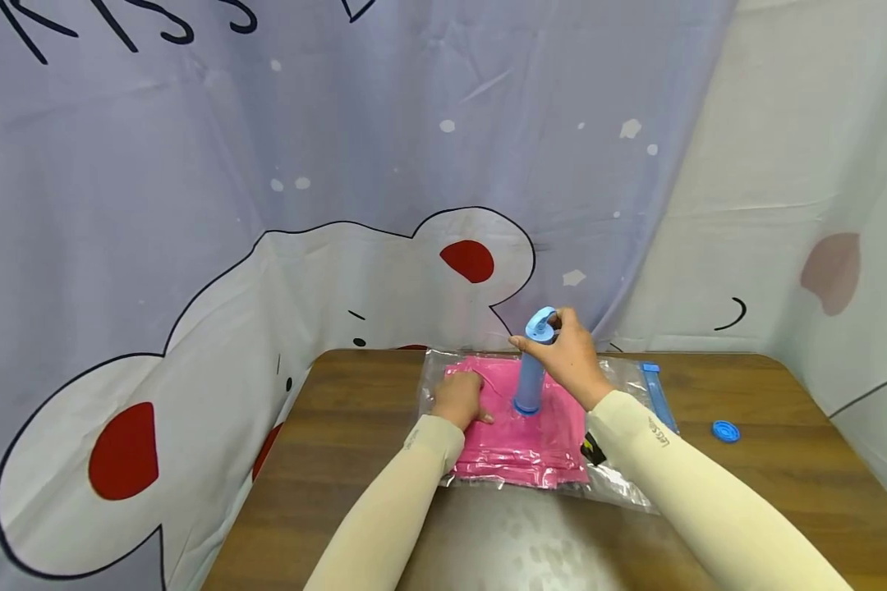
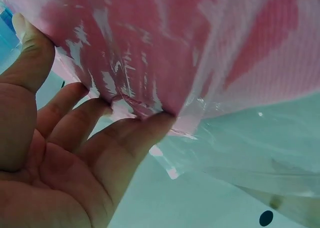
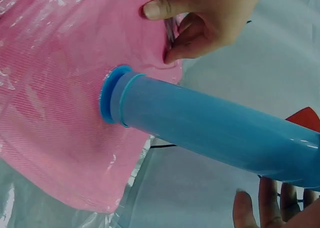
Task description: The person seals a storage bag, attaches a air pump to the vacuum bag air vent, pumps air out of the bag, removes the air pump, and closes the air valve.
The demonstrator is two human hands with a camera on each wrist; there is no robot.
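Note:
A blue hand pump [image 1: 530, 383] stands upright on a clear vacuum storage bag [image 1: 636, 380] that holds pink folded cloth [image 1: 510, 447]. At the pump's top, my right hand [image 1: 572, 359] grips the handle with thumb and fingers. The pump's lower end meets a blue valve ring [image 3: 106, 96] on the bag. To the left of the pump, my left hand [image 1: 458, 398] holds the bag's side, its thumb on top and its fingers curled at the edge. In the left wrist view, those fingers [image 2: 150, 130] touch the shiny plastic.
A round blue cap [image 1: 726, 432] lies on the wooden table [image 1: 325, 460] to the right of the bag. A blue strip [image 1: 658, 398] runs along the bag's right end, and a black label [image 1: 593, 449] shows near the right forearm. A printed curtain [image 1: 340, 164] hangs behind.

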